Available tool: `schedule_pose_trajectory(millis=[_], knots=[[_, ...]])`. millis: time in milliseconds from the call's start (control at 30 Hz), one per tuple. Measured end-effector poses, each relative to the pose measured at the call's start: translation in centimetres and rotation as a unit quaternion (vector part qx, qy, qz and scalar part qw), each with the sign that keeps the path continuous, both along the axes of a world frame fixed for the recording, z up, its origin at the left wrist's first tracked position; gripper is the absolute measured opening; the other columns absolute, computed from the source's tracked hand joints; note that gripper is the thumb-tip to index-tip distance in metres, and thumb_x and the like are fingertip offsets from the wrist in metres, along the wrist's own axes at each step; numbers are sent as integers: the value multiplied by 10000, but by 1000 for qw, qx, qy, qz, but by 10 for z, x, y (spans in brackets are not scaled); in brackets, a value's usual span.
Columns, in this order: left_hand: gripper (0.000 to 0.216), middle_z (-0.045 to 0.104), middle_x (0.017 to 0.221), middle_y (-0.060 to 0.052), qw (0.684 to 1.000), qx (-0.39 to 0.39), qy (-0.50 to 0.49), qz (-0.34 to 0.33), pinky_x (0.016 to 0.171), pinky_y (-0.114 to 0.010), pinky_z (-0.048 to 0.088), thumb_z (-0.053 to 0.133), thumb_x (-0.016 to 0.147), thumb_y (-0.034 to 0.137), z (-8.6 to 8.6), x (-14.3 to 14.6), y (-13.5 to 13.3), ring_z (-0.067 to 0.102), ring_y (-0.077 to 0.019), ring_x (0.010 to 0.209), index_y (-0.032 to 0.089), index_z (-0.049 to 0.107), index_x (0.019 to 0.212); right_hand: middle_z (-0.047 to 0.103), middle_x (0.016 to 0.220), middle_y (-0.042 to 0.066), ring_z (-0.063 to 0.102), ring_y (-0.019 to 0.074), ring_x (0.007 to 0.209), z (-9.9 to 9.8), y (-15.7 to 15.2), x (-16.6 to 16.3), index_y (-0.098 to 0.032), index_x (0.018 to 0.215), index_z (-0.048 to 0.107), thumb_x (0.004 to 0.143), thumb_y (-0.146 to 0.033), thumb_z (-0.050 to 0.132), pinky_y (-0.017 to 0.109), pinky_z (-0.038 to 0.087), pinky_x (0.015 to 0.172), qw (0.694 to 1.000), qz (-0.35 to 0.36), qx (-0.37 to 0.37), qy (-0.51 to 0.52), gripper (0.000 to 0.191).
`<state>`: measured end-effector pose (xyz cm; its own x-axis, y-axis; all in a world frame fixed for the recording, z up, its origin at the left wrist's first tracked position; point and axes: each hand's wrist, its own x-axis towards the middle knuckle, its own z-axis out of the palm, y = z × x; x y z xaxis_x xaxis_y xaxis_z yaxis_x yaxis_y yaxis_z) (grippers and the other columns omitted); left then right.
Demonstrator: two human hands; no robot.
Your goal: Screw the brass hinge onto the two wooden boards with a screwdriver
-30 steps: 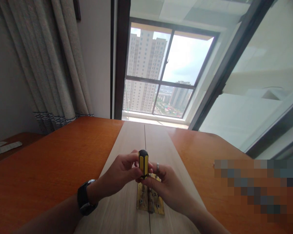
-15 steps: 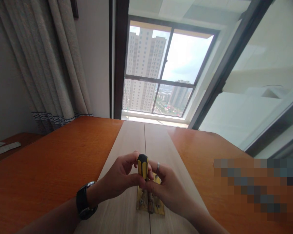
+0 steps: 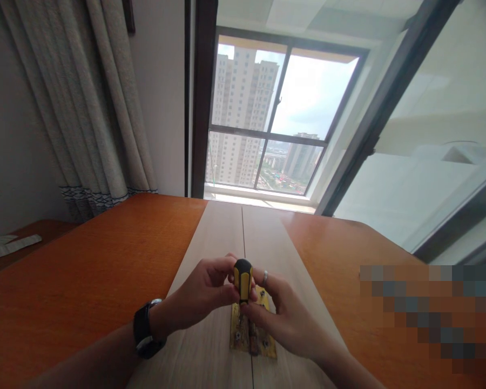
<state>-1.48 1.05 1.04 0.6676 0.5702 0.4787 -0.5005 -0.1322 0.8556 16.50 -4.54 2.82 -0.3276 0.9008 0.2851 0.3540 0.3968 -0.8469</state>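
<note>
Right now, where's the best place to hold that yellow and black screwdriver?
Probably the ribbed handle of the screwdriver, from both sides. It stands upright over the brass hinge, so the left hand and right hand pinch it from opposite sides.

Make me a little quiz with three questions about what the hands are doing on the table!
1. True or false: both hands grip the screwdriver handle.
2. Which wrist wears the black watch? A) left B) right C) neither
3. Fill in: the brass ____ lies across the seam between the two pale boards.

Key
1. True. The left hand and right hand both close on the yellow and black handle, which stands upright.
2. A. The watch is on the left wrist; the right hand has a ring.
3. hinge. It lies flat on the boards, which rest on the orange table.
</note>
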Motion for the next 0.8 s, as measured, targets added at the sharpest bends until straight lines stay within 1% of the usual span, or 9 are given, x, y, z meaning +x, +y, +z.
schedule_pose_trajectory(millis=[100,167,267,333,467,533,600,700,800], knots=[[356,634,819,-39,999,14,-10,45,783,-286,417,855,780,436,0,2,0,546,-164,822,128,689,849,615,916,42,558,210,875,-3,-1,3,-197,926,585,875,-324,604,347,456,857,1000,1,19,4,139],[387,626,798,-15,997,7,-17,68,751,-267,399,903,719,414,-1,3,0,530,-146,789,140,644,808,638,988,61,574,223,924,-5,1,4,-204,991,590,917,-348,570,363,462,878,999,3,29,18,163],[459,615,786,16,996,-8,-26,89,693,-244,381,957,637,368,-2,3,0,508,-121,737,161,567,764,643,1050,57,584,220,986,-9,3,4,-230,1075,582,940,-314,571,351,465,892,997,-18,64,31,158],[484,618,771,24,995,-9,-17,100,678,-241,376,967,617,361,-1,3,0,506,-112,709,165,548,759,626,1103,45,574,209,1036,-12,4,3,-260,1168,558,939,-248,574,339,456,922,992,-41,110,36,230],[487,636,754,18,991,-14,14,130,680,-250,380,947,642,415,-2,3,-1,525,-113,692,161,557,787,555,1273,55,522,209,1160,-14,1,5,-295,1319,489,913,-159,572,342,421,1011,972,-55,223,40,436],[485,641,769,12,989,-12,13,146,694,-254,391,939,653,426,-3,4,0,541,-122,718,162,562,804,529,1305,66,515,215,1176,-12,-2,5,-293,1370,467,908,-183,595,342,422,1031,967,-40,249,31,491],[468,653,808,0,989,-6,9,149,720,-258,408,928,676,422,-6,5,0,561,-137,771,163,575,840,526,1311,74,518,225,1192,-8,-4,4,-295,1426,436,921,-233,604,345,430,1042,966,-17,257,13,536],[434,664,859,-12,992,-13,26,120,743,-267,434,893,732,418,-12,7,-1,569,-150,809,169,589,916,564,1265,70,549,226,1172,-5,-4,1,-311,1447,427,968,-306,571,338,464,1009,965,-9,262,0,500],[416,656,882,-22,989,-8,92,117,733,-270,445,862,764,428,-21,8,-2,572,-162,810,169,604,961,607,1177,56,605,215,1068,-4,-2,0,-313,1338,526,967,-405,598,318,508,924,964,-26,262,25,389]])
